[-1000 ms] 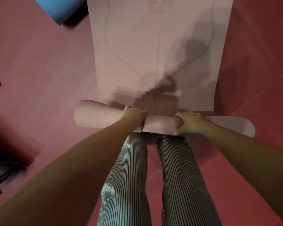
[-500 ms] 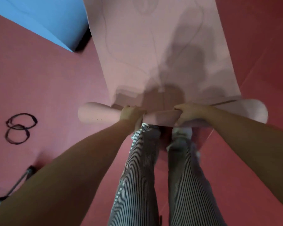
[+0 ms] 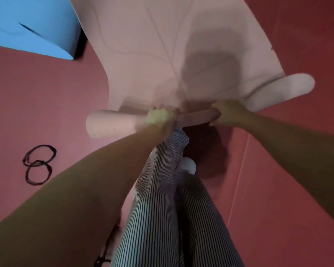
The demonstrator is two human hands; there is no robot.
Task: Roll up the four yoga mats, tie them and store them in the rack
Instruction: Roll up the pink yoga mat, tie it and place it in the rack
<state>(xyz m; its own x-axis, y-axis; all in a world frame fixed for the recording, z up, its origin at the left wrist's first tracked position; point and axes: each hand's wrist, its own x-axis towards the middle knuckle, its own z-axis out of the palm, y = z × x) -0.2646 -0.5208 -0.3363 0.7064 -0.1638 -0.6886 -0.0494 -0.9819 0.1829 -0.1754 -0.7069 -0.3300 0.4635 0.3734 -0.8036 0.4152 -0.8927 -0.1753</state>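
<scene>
Hands: left hand [image 3: 160, 117] and right hand [image 3: 228, 112] both clasping the pink roll [image 3: 112, 124].
Change: roll pushed onward, right end now higher in view; much mat left flat.

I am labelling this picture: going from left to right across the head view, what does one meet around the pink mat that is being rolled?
black loops on the floor → pink roll's left end → left hand → right hand → pink roll's right end

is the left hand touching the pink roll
Touching: the head view shows the left hand with its fingers curled over the pink roll.
</scene>
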